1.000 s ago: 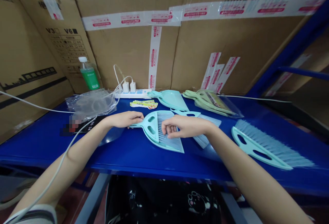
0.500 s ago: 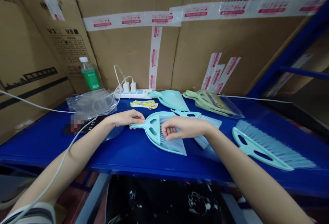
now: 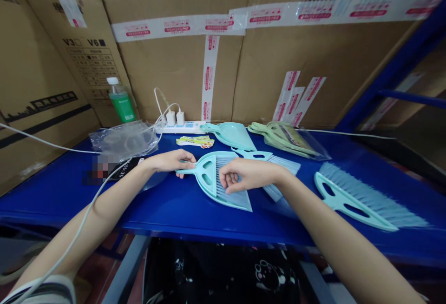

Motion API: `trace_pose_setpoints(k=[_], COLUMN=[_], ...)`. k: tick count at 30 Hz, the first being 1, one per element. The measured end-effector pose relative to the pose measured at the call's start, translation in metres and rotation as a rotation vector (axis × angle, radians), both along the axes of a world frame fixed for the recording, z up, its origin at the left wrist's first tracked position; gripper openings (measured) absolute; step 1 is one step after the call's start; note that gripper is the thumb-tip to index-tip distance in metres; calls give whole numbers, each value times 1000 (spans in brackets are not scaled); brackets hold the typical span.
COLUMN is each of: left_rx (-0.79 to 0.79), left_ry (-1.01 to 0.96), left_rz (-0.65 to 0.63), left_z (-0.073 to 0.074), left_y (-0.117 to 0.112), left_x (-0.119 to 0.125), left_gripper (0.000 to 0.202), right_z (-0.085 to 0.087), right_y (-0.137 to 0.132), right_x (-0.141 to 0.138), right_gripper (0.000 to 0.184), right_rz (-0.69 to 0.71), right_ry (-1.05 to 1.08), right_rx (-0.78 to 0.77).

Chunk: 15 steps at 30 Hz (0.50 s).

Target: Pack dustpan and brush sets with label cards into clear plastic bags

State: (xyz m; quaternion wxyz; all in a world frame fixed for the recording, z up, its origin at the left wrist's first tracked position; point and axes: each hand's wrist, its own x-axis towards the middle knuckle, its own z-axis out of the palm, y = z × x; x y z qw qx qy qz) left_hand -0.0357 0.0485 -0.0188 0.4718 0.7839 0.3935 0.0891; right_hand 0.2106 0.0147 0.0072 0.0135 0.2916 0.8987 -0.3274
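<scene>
A pale teal dustpan with a brush nested in it [image 3: 223, 191] lies on the blue shelf [image 3: 174, 211] in front of me. My left hand [image 3: 172, 160] is closed round the thin handle of this set at its left end. My right hand [image 3: 244, 174] rests on top of the brush, fingers curled and pressing on the bristles. A second teal brush [image 3: 275, 161] lies just behind my right hand, partly hidden by it.
A large teal brush [image 3: 362, 201] lies at the right. Behind are a teal dustpan [image 3: 232, 133], bagged green sets [image 3: 289, 139], a label strip [image 3: 195, 142], a power strip with chargers [image 3: 177, 125], a green bottle [image 3: 120, 101], clear bags [image 3: 123, 140] and cardboard boxes [image 3: 278, 57].
The dustpan set has shifted slightly right and turned a little under my hands. My right hand's fingers have curled in more on the bristles. My left hand stays on the handle.
</scene>
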Motion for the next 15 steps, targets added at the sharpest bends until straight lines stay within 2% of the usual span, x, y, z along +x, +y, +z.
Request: trace_pose_setpoints(k=[15], left_rx=[36], left_ry=[48], left_rz=[-16], left_z=[3], left_y=[-2], left_x=[0], left_gripper=[32], right_z=[3], right_y=[-3], right_x=[-2], right_gripper=[7], right_rz=[-21], right_ry=[-48], right_rx=[10])
